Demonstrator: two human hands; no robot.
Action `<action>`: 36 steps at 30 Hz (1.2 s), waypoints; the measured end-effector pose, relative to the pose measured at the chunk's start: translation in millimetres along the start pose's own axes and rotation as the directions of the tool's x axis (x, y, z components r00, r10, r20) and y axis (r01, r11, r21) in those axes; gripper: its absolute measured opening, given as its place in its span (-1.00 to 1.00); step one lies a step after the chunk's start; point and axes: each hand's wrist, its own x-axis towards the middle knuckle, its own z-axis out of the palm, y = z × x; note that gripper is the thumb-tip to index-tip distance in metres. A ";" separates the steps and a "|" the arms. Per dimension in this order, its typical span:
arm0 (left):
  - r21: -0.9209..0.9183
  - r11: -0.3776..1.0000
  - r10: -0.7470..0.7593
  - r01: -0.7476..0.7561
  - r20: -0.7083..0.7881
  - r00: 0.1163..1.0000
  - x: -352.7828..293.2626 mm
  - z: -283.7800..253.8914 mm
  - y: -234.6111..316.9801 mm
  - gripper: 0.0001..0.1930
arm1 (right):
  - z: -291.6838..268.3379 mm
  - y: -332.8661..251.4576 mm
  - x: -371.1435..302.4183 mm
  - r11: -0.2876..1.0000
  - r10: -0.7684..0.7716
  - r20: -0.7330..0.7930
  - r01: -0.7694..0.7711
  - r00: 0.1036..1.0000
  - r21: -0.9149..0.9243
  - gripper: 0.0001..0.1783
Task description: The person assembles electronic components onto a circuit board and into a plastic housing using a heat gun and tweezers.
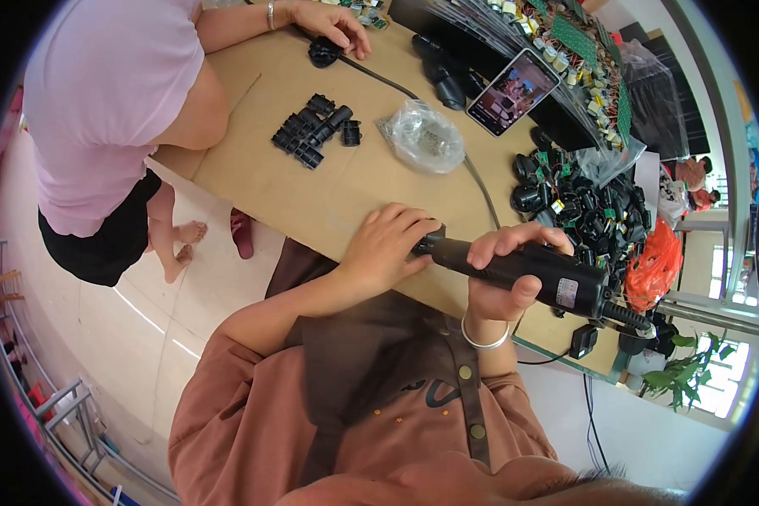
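Observation:
My right hand (508, 271) is wrapped around the thick body of a black electric screwdriver (557, 285), which lies level and has a corded tail end at the right. Its narrow tip points left, toward my left hand (386, 244). Between the fingers and thumb of that hand is a small black plastic part (427, 241), held against the screwdriver's tip near the table's front edge. My fingers cover most of this part, so its shape is hard to make out.
Black cylindrical parts (312, 129) form a cluster on the cardboard-covered table (253, 181). Beyond my hands are a clear plastic bag (426, 139), a cable and a phone (513, 91). A pile of black parts (578, 198) and a red bag (654, 266) stand right. Another person's hand (333, 25) rests far left.

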 end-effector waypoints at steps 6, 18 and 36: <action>-0.019 1.000 -0.023 0.024 0.042 0.999 2.2 -3.1 0.1 -0.47 | -0.9 6.5 2.9 1.000 0.003 0.002 -0.003 1.000 0.001 -0.30; -0.057 0.997 -0.048 0.050 0.023 0.999 4.0 -6.6 0.1 -0.45 | -0.8 8.0 4.1 0.999 0.001 0.064 0.001 0.998 -0.034 -0.35; -0.259 0.964 0.034 -0.061 -0.106 0.994 1.6 -7.8 -6.4 -0.60 | -0.3 -9.7 8.2 0.990 -0.137 0.073 0.138 0.988 -0.009 -0.42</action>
